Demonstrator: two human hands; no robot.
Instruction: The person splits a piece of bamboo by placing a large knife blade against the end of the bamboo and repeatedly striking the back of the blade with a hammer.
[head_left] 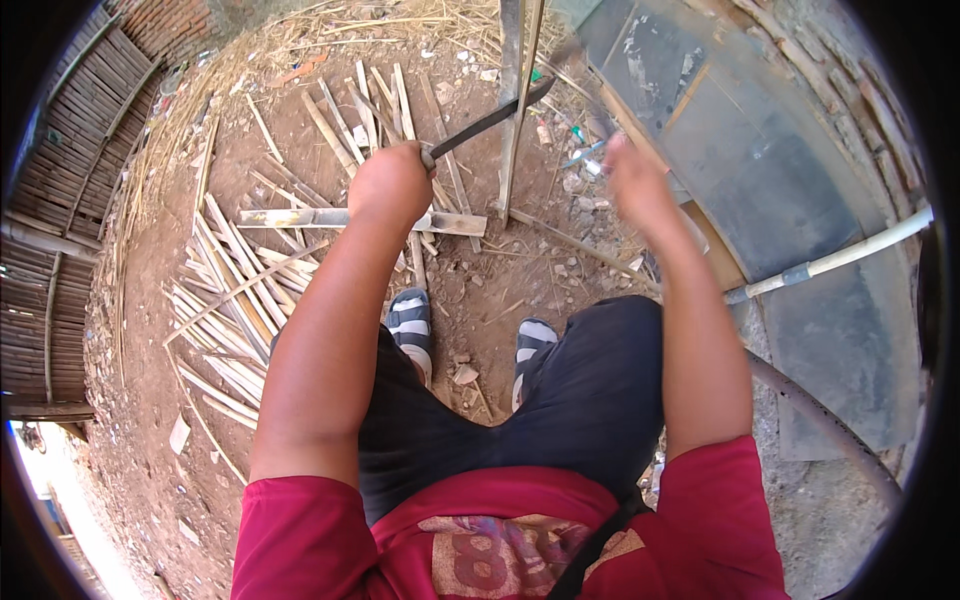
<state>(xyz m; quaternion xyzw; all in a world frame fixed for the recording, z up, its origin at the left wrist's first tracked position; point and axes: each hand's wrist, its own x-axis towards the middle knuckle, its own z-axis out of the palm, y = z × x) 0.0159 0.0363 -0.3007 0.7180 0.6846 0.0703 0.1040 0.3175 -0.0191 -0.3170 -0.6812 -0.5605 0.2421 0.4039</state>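
My left hand (393, 182) is closed around the handle of a large knife (482, 124). Its long dark blade slants up to the right and crosses an upright bamboo strip (511, 150), which looks split in two lengthwise toward the top. My right hand (640, 190) is raised to the right of the bamboo and smeared by motion. Its fingers look closed, with a dark blurred streak above them; what they hold cannot be made out. Below my left hand, a wider piece of split bamboo (300, 218) lies crosswise on the ground.
Many cut bamboo strips (225, 275) are heaped on the dirt at left, with others scattered ahead. Dark flat panels (770, 180) lie at right, beside a white pipe (860, 250) and a dark curved hose (835, 425). A woven bamboo wall (75, 130) stands far left.
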